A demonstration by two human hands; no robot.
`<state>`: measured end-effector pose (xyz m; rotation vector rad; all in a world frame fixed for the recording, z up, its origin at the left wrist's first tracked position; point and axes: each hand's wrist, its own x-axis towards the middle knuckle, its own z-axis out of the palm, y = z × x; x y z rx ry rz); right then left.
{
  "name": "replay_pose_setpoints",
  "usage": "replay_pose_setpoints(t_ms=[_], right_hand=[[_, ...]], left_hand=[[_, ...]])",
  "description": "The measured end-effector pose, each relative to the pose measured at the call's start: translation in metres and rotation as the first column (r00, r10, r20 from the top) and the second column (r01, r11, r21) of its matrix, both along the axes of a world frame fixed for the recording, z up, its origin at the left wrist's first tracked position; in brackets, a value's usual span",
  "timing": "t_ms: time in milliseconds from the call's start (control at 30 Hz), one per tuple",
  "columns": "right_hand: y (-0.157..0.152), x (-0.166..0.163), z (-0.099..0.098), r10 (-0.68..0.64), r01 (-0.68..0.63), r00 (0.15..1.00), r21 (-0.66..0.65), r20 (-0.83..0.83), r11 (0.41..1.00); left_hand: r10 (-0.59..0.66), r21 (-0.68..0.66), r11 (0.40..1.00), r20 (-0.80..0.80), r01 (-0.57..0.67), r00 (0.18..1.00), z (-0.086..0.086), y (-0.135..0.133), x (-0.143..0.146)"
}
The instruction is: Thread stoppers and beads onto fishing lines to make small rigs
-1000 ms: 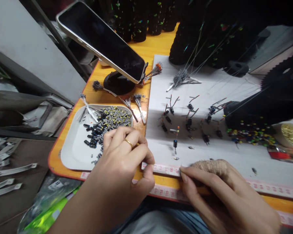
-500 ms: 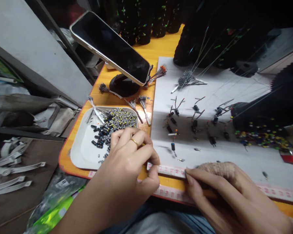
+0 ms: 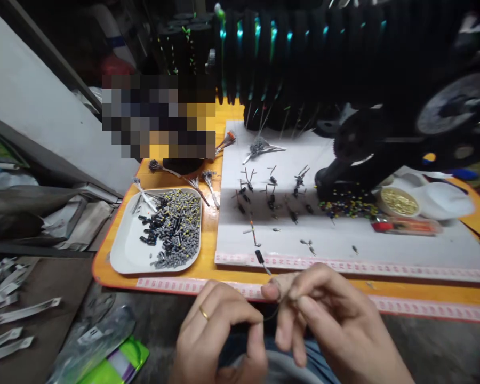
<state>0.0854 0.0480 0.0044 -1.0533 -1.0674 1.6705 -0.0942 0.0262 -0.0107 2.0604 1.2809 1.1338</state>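
My hands are held together in the air just in front of the orange table's near edge (image 3: 232, 274). My left hand (image 3: 220, 338), which wears a gold ring, has thumb and forefinger pinched on a thin line (image 3: 271, 316). My right hand (image 3: 324, 314) pinches the same line a little higher. A small black sleeve piece (image 3: 260, 257) sticks up from its fingertips over the pink measuring tape (image 3: 344, 264). The line between the hands is faint and partly blurred.
A white tray (image 3: 124, 253) of grey and black sleeve pieces lies at the left. A white sheet (image 3: 344, 240) carries several small rigs, coloured beads (image 3: 348, 205) and a bowl of gold bits (image 3: 398, 200). Black spools (image 3: 304, 64) stand along the back. Clutter lies on the floor at the left.
Both hands have left the tape at the table's edge and drawn back towards my body. They now pinch a line with a black piece on it. The view has pulled back and risen.
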Motion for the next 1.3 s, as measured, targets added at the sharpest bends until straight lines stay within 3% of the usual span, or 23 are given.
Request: replay_pose_setpoints(t_ms=[33, 100, 167, 267, 367, 467, 600, 700, 867, 933, 1100, 1233, 1300], right_hand=[[-0.001, -0.001, 0.001, 0.028, -0.046, 0.989, -0.123, -0.145, 0.991], [-0.004, -0.002, 0.001, 0.034, -0.119, 0.937, -0.225, -0.348, 0.967], [-0.007, -0.001, 0.0, 0.058, -0.171, 0.884, -0.204, -0.464, 0.964], [-0.013, 0.001, -0.002, 0.093, -0.204, 0.849, -0.16, -0.521, 0.966], [-0.018, 0.002, -0.003, 0.107, -0.214, 0.837, -0.14, -0.537, 0.967], [-0.022, 0.003, -0.003, 0.127, -0.211, 0.856, -0.115, -0.502, 0.971], [-0.024, 0.006, -0.003, 0.149, -0.217, 0.883, -0.107, -0.446, 0.97], [-0.024, 0.008, -0.004, 0.154, -0.22, 0.884, -0.102, -0.441, 0.97], [-0.024, 0.009, -0.008, 0.14, -0.202, 0.89, -0.101, -0.434, 0.974], [-0.023, 0.008, -0.01, 0.136, -0.203, 0.887, -0.109, -0.442, 0.973], [-0.023, 0.007, -0.012, 0.191, -0.255, 0.876, -0.09, -0.442, 0.963], [-0.026, 0.011, -0.009, 0.207, -0.253, 0.929, -0.119, -0.307, 0.96], [-0.026, 0.013, -0.007, 0.207, -0.247, 0.937, -0.113, -0.282, 0.963]], left_hand=[[-0.003, -0.043, 0.999, 0.069, 0.006, 0.998, -0.003, -0.003, 0.004], [0.059, -0.188, 0.982, 0.222, -0.017, 0.973, -0.004, -0.007, 0.011], [0.16, -0.362, 0.932, 0.361, -0.02, 0.919, 0.003, -0.006, 0.018], [0.174, -0.514, 0.844, 0.533, 0.154, 0.828, 0.017, 0.003, 0.029], [0.21, -0.531, 0.77, 0.735, 0.355, 0.645, 0.027, 0.015, 0.041], [0.307, -0.486, 0.77, 0.851, 0.414, 0.427, 0.031, 0.024, 0.051], [0.378, -0.484, 0.762, 0.872, 0.43, 0.312, 0.033, 0.026, 0.057], [0.402, -0.495, 0.752, 0.868, 0.436, 0.292, 0.031, 0.021, 0.057], [0.341, -0.531, 0.718, 0.832, 0.45, 0.438, 0.022, 0.006, 0.053], [0.292, -0.509, 0.73, 0.835, 0.456, 0.466, 0.019, 0.001, 0.053], [0.21, -0.359, 0.732, 0.928, 0.579, 0.309, 0.016, -0.001, 0.057], [0.225, -0.397, 0.746, 0.906, 0.535, 0.358, 0.019, 0.009, 0.061], [0.281, -0.418, 0.738, 0.904, 0.529, 0.322, 0.02, 0.013, 0.063]])
